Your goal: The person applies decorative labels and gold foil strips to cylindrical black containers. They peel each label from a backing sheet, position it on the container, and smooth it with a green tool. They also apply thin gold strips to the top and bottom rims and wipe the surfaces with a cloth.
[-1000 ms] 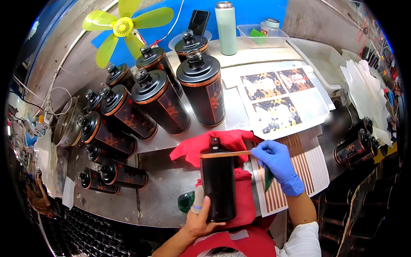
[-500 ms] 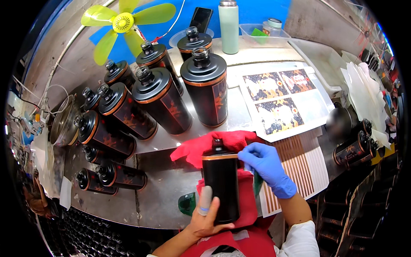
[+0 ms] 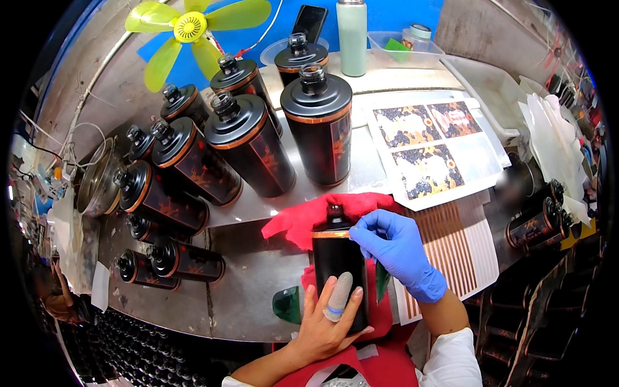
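Note:
A black glass bottle (image 3: 332,274) leans toward me over a red cloth (image 3: 290,222), its neck pointing away. A shiny copper strip (image 3: 330,235) runs across its shoulder. My left hand (image 3: 329,322), a grey cover on one finger, holds the bottle's lower part with fingers spread across its front. My right hand (image 3: 396,255), in a blue glove, pinches at the strip's right end against the bottle. From under its curled fingers hangs a dark green plastic piece (image 3: 382,282). Another dark green piece (image 3: 287,305) lies on the table left of the bottle.
Several decorated black bottles (image 3: 255,151) stand at the left and back. Right of my work lie a sheet of copper strips (image 3: 445,248) and a sheet of printed labels (image 3: 419,148). A yellow-green fan (image 3: 190,27), a flask (image 3: 351,42) and a plastic tub (image 3: 490,93) are farther back.
My left hand has shifted from the bottle's lower left side onto its front, fingers spreading. My right fingertips have moved slightly left along the band. The view has shifted a little.

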`<state>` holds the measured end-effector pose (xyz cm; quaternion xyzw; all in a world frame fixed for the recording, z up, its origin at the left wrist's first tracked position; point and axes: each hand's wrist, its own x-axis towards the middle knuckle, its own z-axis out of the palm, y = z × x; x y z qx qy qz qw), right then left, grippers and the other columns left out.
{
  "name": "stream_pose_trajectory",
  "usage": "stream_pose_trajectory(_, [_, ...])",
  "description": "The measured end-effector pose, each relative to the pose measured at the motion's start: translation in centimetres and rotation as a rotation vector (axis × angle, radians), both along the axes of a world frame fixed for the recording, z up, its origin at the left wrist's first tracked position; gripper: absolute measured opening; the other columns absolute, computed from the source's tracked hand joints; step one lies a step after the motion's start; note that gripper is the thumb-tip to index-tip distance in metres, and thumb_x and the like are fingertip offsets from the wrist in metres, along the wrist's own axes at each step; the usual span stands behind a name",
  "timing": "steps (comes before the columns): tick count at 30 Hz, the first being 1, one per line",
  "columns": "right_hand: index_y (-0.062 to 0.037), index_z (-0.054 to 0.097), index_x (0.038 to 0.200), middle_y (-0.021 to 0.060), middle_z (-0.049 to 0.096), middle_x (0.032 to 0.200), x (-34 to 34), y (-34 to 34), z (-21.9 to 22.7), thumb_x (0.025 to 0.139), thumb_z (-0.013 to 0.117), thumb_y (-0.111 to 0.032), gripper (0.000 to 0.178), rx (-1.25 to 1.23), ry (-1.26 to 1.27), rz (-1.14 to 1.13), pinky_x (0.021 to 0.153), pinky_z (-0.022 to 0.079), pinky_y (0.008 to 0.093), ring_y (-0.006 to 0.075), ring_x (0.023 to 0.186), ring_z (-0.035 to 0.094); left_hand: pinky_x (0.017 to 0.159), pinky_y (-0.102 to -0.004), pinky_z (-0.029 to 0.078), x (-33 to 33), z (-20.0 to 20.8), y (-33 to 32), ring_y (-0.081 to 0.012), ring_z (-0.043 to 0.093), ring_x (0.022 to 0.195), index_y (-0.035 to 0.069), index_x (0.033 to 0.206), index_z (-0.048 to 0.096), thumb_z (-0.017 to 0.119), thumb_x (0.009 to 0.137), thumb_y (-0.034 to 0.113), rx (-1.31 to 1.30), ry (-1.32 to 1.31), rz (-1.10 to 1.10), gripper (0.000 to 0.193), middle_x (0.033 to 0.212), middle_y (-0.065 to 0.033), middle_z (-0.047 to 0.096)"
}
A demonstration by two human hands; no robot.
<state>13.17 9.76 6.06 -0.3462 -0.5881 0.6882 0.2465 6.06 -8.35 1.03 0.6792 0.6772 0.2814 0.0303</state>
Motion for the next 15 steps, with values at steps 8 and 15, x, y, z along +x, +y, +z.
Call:
stream_pose_trajectory(8, [-0.0002,0.064,0.084,-0.0014,0.058,0.065,0.7,1.2,-1.2,0.084,0.067,-0.013,0.013,0.001,-0.053,-0.039,0.052,0.041,0.0172,0.0018,0.057,0.050,0.103,-0.0596,0.019,0.4,0.0,0.4,-0.0454,0.043,0.119,0.001,0.126,0.051,0.072,0.069,0.050,0.022,0.127,-0.026,0.078,0.123,-0.0296,0.049])
stream_pose_trajectory(15, [-0.0002,0.064,0.083,-0.0019,0.058,0.067,0.7,1.3,-1.5,0.083,0.067,-0.013,0.013,0.018,-0.108,-0.032,0.052,0.041,0.0175,0.0016,0.057,0.050,0.101,-0.0597,0.022,0.3,-0.2,0.1,-0.0479,0.042,0.118,0.000,0.125,0.051,0.071,0.069,0.053,0.018,0.081,-0.020,0.080,0.124,-0.0326,0.047])
